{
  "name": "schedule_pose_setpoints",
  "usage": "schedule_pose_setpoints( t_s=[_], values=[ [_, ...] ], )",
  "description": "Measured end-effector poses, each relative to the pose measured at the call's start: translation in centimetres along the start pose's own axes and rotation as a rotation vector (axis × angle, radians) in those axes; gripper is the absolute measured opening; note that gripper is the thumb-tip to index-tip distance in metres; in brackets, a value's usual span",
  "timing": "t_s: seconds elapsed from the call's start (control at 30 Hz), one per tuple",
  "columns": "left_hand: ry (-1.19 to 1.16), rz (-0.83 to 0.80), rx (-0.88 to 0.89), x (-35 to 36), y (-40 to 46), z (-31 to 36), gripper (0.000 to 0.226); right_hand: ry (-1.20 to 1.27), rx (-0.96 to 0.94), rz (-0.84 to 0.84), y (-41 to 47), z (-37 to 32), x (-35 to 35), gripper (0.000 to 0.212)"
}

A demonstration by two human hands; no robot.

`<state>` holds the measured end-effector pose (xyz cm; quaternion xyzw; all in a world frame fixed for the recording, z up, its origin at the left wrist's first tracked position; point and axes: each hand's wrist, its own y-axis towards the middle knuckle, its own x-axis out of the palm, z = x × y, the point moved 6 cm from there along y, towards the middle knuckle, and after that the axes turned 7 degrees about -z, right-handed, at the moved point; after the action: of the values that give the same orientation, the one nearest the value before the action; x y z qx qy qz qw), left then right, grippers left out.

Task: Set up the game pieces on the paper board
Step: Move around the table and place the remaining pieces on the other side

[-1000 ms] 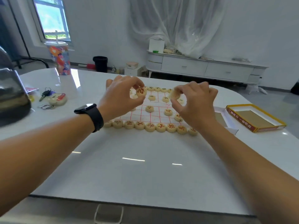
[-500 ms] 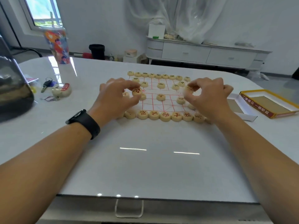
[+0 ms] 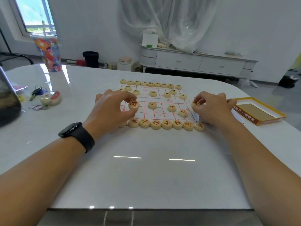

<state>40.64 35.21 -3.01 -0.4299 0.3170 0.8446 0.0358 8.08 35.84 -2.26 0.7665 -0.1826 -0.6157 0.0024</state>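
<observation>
The left hand point(image 3: 112, 110) pinches a disc point(image 3: 133, 104) over the board's point(image 3: 162, 110) left side, while the right hand point(image 3: 211, 108) pinches another disc point(image 3: 195, 103) at the board's right edge, each nearest its own flank.

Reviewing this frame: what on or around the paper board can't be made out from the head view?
- Near row's left end: the left hand covers the pieces there.
- Paper board: its near-left corner lies under that hand.
- Piece pinched by the right hand: fingers half hide its mark.
- Far row: marks too small to read.
- Dark object at left: cut off by the frame edge.
</observation>
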Motion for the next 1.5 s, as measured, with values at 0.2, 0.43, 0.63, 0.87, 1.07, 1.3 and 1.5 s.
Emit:
schedule_pose_setpoints(
  t_s=[0.2, 0.43, 0.63, 0.87, 1.07, 1.3, 1.5],
  values=[
    [-0.026, -0.027, -0.038, -0.2, -0.2, -0.2, 0.032, 0.030, -0.077, -0.010, 0.0, -0.5, 0.0, 0.014],
    [-0.051, -0.042, -0.078, -0.3, -0.4, -0.4, 0.031, -0.046, -0.096, -0.030, -0.2, -1.3, 0.4, 0.020],
    [-0.037, -0.042, -0.177, -0.3, -0.3, -1.0, 0.031, -0.169, -0.092, -0.122, 0.4, -0.9, 1.5, 0.018],
    [-0.075, -0.083, -0.245, 0.0, -0.3, -1.6, 0.029, -0.212, -0.189, -0.086, 0.8, -2.3, 1.5, 0.070],
    [-0.081, -0.109, -0.241, 0.2, -0.3, -1.5, 0.031, -0.255, -0.166, -0.150, 0.9, -2.2, 1.9, 0.071],
    [-0.070, -0.120, -0.297, 0.3, -0.2, -2.2, 0.029, -0.226, -0.095, -0.142, 0.5, -0.7, 1.7, 0.058],
    [-0.043, -0.123, -0.367, 0.3, 0.0, -3.2, 0.022, -0.094, -0.119, 0.013, -0.1, -2.3, 1.0, 0.080]
  ],
)
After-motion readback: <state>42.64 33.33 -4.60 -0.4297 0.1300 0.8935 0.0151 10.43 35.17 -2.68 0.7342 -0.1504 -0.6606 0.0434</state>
